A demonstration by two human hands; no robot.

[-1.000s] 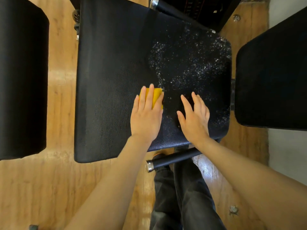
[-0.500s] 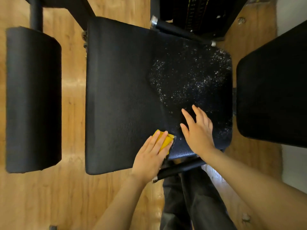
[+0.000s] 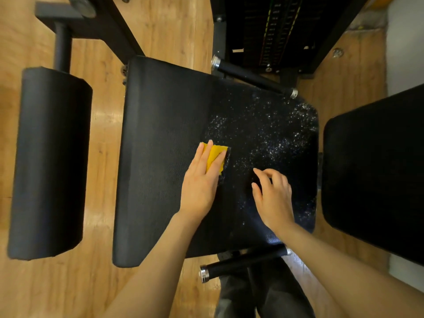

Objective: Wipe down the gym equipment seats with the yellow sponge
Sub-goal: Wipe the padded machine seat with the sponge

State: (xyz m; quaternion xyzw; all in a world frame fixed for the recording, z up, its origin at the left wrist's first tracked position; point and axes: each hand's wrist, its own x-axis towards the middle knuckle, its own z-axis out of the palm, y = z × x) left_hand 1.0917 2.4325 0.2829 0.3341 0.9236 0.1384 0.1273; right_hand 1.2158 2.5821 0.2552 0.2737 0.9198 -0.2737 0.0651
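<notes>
A black padded gym seat (image 3: 160, 143) fills the middle of the head view. Its right half glistens with white droplets or foam specks. My left hand (image 3: 200, 180) lies flat with straight fingers on the yellow sponge (image 3: 216, 156), pressing it onto the seat near its centre, at the left edge of the speckled patch. My right hand (image 3: 273, 198) hovers or rests on the seat's right part, fingers loosely bent, holding nothing.
A black pad (image 3: 50, 161) stands to the left and another black pad (image 3: 376, 180) to the right. Chrome-capped black handles lie behind the seat (image 3: 252, 75) and in front of it (image 3: 243, 263). The weight stack (image 3: 275, 31) is at the top. The floor is wood.
My left hand slid the sponge from the seat's near edge back up toward the centre. My right hand's fingers went from spread flat to loosely bent.
</notes>
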